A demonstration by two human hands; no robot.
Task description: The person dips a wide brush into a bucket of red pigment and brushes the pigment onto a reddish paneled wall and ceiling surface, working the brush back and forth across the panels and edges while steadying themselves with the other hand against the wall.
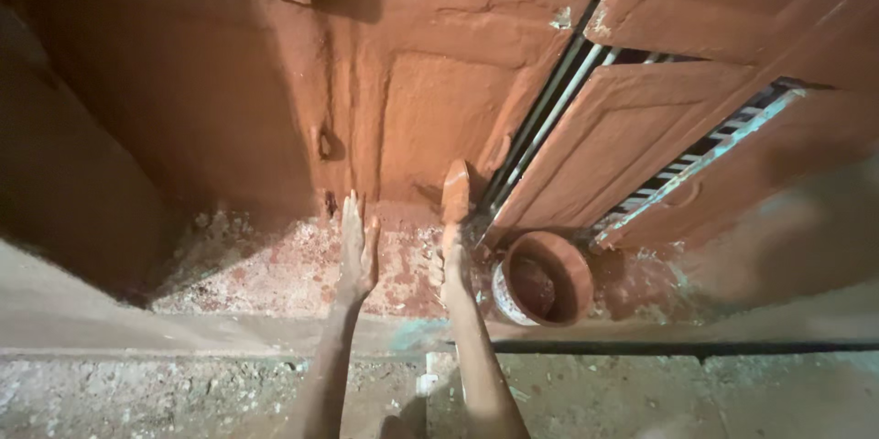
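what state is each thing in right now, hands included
left hand: open, fingers flat on the red mud wall
right hand: shut on a trowel pressed to the wall
bowl: upright on the floor, smeared with red mud
shutters: mud-coated, gaps between them showing bars

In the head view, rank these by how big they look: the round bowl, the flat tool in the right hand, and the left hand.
1. Round bowl, clearly the largest.
2. Left hand, flat with fingers stretched toward the red-coated wall.
3. Flat tool, held up by the right hand.
The left hand and the tool look close in size, so their order is unsure.
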